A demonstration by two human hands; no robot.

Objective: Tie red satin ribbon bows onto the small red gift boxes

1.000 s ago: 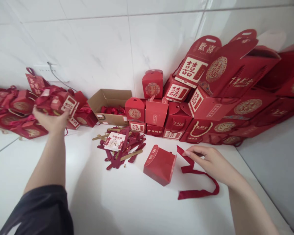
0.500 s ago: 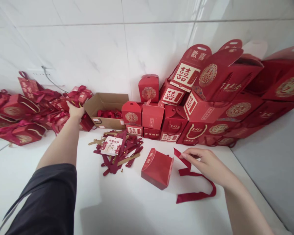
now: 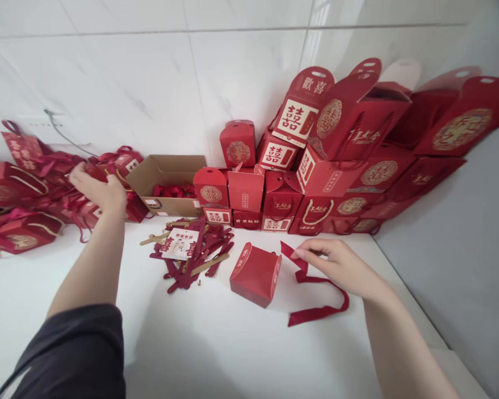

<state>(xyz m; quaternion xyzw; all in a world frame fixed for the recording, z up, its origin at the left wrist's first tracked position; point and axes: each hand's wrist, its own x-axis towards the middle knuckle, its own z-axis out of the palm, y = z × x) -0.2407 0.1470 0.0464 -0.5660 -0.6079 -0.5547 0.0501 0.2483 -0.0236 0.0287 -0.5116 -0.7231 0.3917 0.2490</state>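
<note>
My left hand (image 3: 98, 188) reaches over the piled red gift boxes with bows (image 3: 29, 230) at the far left. Its fingers are stretched apart and hold nothing. Between thumb and fingertips, my right hand (image 3: 336, 260) pinches one end of a dark red ribbon (image 3: 321, 315). The rest of that ribbon curls across the white table. Just left of it a single red gift box (image 3: 255, 277) lies on its side, apart from my fingers.
A brown cardboard carton (image 3: 174, 208) holds red ribbon pieces. In front of it lies a heap of dark red and gold strips (image 3: 183, 271) under a white printed card (image 3: 180, 244). Stacked red gift boxes (image 3: 376, 174) line the tiled wall on the right.
My left hand has let go of a box in the left pile, lifted slightly and spread its fingers. The right hand keeps its pinch on the ribbon. The view has shifted a little.
</note>
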